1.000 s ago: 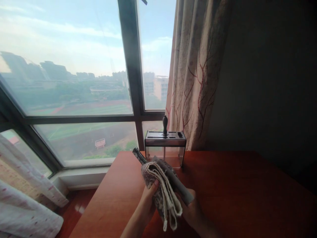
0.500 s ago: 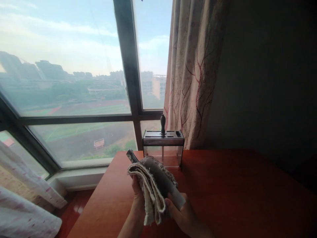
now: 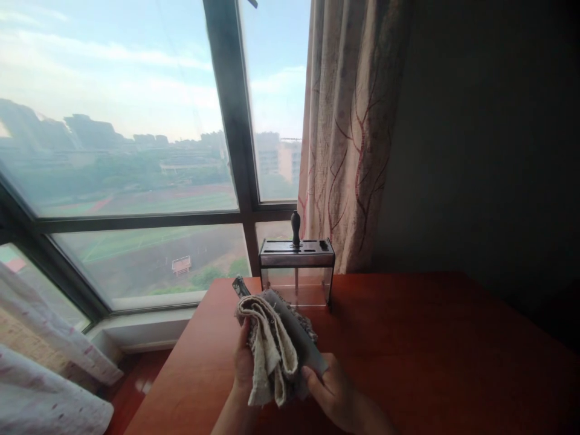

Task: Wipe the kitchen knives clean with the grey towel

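Note:
My left hand [image 3: 243,360] is closed around a folded, frayed beige-grey cloth [image 3: 267,341] from its left side; most of its fingers are hidden beneath. A broad grey blade [image 3: 299,332] of a cleaver slants through the cloth, with cloth on both sides of it. The dark, patterned handle end sticks out at the upper left. My right hand [image 3: 333,389] pinches the blade's lower right end, thumb on the near face. Whether its hidden fingers also touch the cloth I cannot tell. Both hands are above the table's near part.
A clear-sided knife block [image 3: 296,257] with a slotted top stands upright behind the cloth, one dark-handled tool in it. The reddish wooden table [image 3: 408,338] extends to the right. Beyond its left edge are a window ledge [image 3: 149,329] and pale curtain [image 3: 45,386]; a patterned curtain [image 3: 347,139] hangs behind.
The cloth and cleaver have shifted slightly left and turned a little in my hands. The cloth's folds spread wider over the blade. Both hands keep their hold.

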`<action>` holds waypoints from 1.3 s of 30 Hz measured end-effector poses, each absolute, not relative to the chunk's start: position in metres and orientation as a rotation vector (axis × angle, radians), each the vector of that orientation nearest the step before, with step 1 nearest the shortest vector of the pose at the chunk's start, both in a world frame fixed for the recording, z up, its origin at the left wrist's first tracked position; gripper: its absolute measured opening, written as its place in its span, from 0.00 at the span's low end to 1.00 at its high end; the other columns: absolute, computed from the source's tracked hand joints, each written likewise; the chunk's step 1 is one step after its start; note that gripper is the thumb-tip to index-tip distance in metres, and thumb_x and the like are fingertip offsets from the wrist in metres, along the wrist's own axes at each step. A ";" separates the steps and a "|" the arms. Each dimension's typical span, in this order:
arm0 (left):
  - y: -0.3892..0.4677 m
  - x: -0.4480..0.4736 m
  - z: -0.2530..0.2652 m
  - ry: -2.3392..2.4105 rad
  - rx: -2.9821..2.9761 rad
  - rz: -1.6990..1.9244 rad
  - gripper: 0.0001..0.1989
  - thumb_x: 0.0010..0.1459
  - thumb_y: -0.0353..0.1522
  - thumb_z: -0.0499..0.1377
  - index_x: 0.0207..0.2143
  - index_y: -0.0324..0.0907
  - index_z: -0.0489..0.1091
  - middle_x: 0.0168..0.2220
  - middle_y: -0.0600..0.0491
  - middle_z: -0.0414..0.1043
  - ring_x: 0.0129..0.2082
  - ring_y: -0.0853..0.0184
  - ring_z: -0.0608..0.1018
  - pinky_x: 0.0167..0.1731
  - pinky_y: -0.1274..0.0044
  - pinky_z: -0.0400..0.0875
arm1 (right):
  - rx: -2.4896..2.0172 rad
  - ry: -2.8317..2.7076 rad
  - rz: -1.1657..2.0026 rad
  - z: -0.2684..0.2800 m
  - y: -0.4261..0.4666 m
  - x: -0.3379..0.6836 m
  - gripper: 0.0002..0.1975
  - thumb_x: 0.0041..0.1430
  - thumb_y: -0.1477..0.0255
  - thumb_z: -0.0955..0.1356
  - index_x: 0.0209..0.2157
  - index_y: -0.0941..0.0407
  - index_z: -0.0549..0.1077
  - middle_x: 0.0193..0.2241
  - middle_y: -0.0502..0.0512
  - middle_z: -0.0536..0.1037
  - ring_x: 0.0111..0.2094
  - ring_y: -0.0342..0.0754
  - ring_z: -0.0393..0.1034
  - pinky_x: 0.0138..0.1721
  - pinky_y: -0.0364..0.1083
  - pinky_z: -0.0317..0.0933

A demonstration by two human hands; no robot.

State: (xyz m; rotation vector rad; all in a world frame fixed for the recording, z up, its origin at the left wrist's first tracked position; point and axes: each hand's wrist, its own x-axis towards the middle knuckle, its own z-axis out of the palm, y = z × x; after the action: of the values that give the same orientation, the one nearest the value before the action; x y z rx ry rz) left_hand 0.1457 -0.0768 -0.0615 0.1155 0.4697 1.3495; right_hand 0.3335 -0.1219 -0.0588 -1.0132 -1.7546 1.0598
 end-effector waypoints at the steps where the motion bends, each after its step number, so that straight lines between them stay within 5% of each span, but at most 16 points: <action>1: -0.076 0.143 -0.062 0.472 0.117 1.368 0.11 0.58 0.37 0.57 0.31 0.43 0.78 0.30 0.50 0.82 0.46 0.56 0.79 0.52 0.68 0.69 | -0.985 -1.800 1.063 -0.057 -0.120 0.333 0.21 0.64 0.60 0.60 0.24 0.57 0.72 0.21 0.49 0.70 0.24 0.43 0.64 0.27 0.41 0.56; 11: -0.075 0.159 -0.055 0.494 0.097 1.302 0.21 0.55 0.44 0.61 0.49 0.46 0.73 0.38 0.48 0.81 0.45 0.53 0.80 0.49 0.66 0.72 | -0.944 -1.873 0.989 -0.060 -0.117 0.328 0.24 0.66 0.59 0.58 0.20 0.57 0.68 0.17 0.48 0.65 0.20 0.42 0.61 0.24 0.41 0.51; 21: -0.097 0.184 -0.045 0.669 0.067 1.216 0.18 0.55 0.40 0.62 0.43 0.36 0.75 0.27 0.45 0.81 0.29 0.53 0.82 0.33 0.64 0.78 | -0.934 -1.606 1.132 -0.067 -0.111 0.329 0.25 0.63 0.57 0.61 0.18 0.57 0.69 0.15 0.46 0.63 0.18 0.41 0.56 0.20 0.40 0.47; 39: -0.087 0.147 -0.030 0.594 0.056 1.228 0.20 0.59 0.36 0.57 0.53 0.39 0.72 0.36 0.45 0.82 0.41 0.50 0.81 0.47 0.63 0.74 | -0.908 -1.881 1.090 -0.064 -0.127 0.321 0.24 0.66 0.60 0.58 0.24 0.57 0.73 0.17 0.50 0.69 0.21 0.44 0.66 0.25 0.41 0.56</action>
State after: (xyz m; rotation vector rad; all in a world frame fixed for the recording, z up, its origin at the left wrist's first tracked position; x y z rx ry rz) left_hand 0.1470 -0.0875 -0.0296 0.0562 0.5944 1.2278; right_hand 0.3213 -0.1266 -0.0642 -0.9080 -1.8805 1.0903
